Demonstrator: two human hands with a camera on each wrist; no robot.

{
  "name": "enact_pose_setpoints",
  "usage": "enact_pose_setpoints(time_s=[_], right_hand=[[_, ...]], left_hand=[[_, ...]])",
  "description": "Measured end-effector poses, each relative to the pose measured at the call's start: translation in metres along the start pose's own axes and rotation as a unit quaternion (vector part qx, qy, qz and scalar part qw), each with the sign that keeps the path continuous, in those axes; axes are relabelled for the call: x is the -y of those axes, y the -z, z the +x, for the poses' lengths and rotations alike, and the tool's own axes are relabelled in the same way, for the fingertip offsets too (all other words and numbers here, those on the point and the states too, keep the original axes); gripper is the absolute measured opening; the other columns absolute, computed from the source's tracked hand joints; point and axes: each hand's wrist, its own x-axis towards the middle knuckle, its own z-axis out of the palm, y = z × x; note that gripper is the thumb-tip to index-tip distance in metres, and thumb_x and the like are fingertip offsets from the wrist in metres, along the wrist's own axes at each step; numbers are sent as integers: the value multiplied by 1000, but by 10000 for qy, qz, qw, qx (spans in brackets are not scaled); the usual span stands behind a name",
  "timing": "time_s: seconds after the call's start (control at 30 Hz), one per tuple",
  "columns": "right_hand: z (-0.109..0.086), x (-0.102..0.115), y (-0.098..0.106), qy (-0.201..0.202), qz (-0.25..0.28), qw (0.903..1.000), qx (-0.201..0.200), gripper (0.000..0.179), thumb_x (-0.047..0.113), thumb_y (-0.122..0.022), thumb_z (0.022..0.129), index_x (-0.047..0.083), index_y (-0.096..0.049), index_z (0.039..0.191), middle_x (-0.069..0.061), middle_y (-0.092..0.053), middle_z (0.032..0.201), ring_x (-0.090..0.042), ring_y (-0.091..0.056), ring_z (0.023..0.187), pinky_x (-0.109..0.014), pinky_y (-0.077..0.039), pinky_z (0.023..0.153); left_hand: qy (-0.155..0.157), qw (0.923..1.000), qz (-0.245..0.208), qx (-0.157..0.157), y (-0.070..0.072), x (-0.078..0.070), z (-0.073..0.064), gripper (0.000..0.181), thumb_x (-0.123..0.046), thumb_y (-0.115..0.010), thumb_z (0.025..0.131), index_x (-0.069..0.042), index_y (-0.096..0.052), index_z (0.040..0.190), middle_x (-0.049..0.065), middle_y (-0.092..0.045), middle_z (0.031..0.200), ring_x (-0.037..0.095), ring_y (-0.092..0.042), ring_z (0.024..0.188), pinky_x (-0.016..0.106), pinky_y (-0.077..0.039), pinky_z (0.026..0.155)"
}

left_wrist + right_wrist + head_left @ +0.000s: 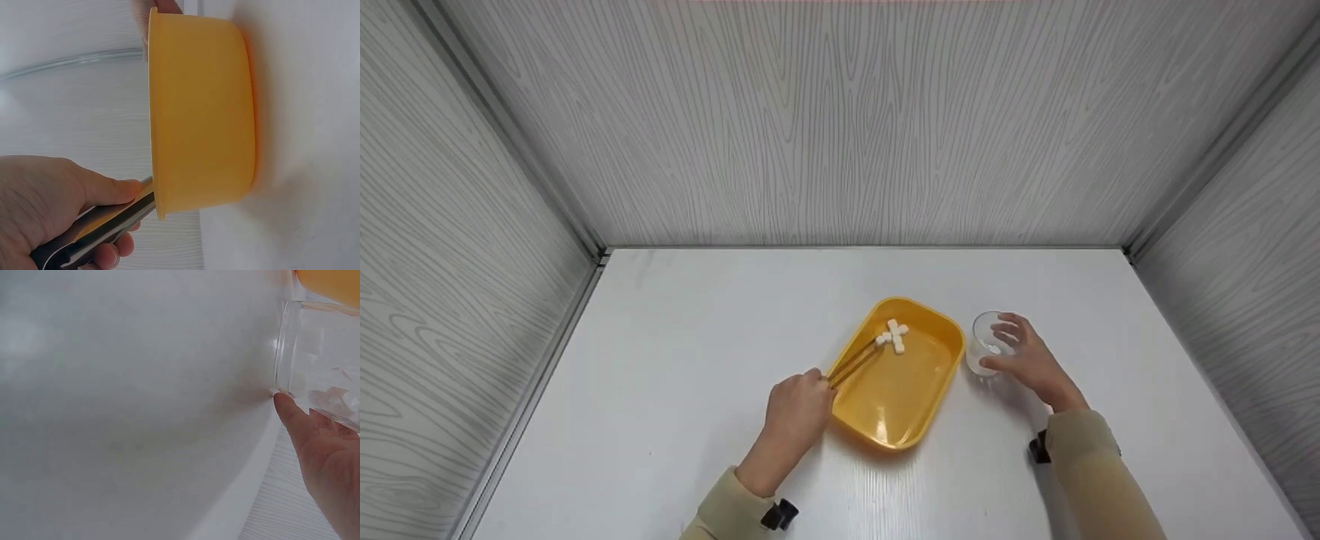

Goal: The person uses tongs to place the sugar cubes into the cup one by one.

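Note:
My left hand [799, 409] grips a pair of metal tongs [121, 222], thumb along one arm and fingers curled beneath. The tongs reach over the left rim of a yellow plastic tray [885, 401], their tips right at a white cube [880, 341]. Several more white cubes [898, 341] lie clustered in the tray's far part. Just right of the tray stands a clear glass [979, 352], upright on the table. My right hand [1031, 367] holds it from the right side, thumb and fingers curved round it; in the right wrist view a fingertip sits at its base.
The white table [690, 337] has a grey wood-grain panel [840, 135] along its back, with similar panels at both sides. Glass and tray stand close together. The tray's deep wall [202, 112] rises from the table beside my left hand.

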Motion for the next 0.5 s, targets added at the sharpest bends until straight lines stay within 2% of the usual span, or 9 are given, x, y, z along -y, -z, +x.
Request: enact_pose_setpoints(time_s=[0.2, 0.33, 0.5], right_hand=[[-1, 4, 0, 27, 113, 9999, 51, 95, 18, -85, 78, 8, -23, 150, -19, -33, 152, -39, -24, 143, -56, -27, 109], [-5, 14, 0, -38, 203, 9997, 141, 98, 19, -86, 76, 7, -22, 150, -22, -30, 152, -41, -22, 143, -56, -26, 109], [-2, 8, 0, 15, 43, 10000, 71, 95, 15, -84, 79, 6, -22, 150, -22, -31, 152, -41, -22, 143, -57, -25, 110]], left_hand=[[-28, 9999, -39, -107, 4, 0, -1, 16, -16, -80, 81, 0, -76, 81, 6, -61, 70, 19, -57, 53, 32, -49, 48], [-65, 9991, -296, -294, 6, 2, -1, 18, -16, -81, 80, 1, -75, 80, 6, -61, 69, 21, -60, 54, 32, -50, 48], [-52, 9966, -669, -486, 8, 5, 1, 19, -16, -79, 83, 0, -72, 75, 4, -59, 66, 20, -61, 54, 32, -50, 48]])
